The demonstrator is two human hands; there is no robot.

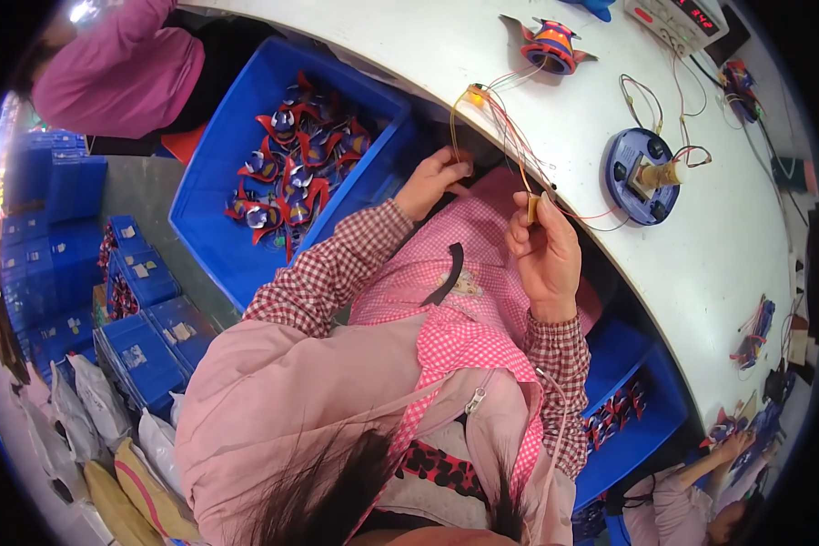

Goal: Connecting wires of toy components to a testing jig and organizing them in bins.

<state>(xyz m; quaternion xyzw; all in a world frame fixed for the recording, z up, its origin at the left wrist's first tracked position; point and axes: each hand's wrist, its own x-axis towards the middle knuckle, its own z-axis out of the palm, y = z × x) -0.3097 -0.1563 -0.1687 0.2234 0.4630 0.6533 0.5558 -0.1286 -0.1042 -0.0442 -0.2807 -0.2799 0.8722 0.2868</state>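
Observation:
At the edge of the white table, my left hand (434, 184) is closed, thumb and forefinger pinched where a thin yellow wire (454, 127) comes down. My right hand (548, 253) holds up a small flat brownish part (532, 209) between thumb and fingers, with thin wires running from it. Those wires lead to a small yellow-orange part (477, 95) on the table edge. Beyond it stands a red, orange and purple toy piece (553, 50) with wing-like sides, wired to the same bundle. To the right lies a round dark-blue base (630, 173) with a cylindrical part on it.
A blue bin (211, 209) of red and purple toy pieces stands to my left. At the far right is a power supply (673, 23) with a red display. Stacked blue crates (141, 350) and sacks (96, 391) sit at lower left. Co-workers (123, 68) sit at upper left and lower right.

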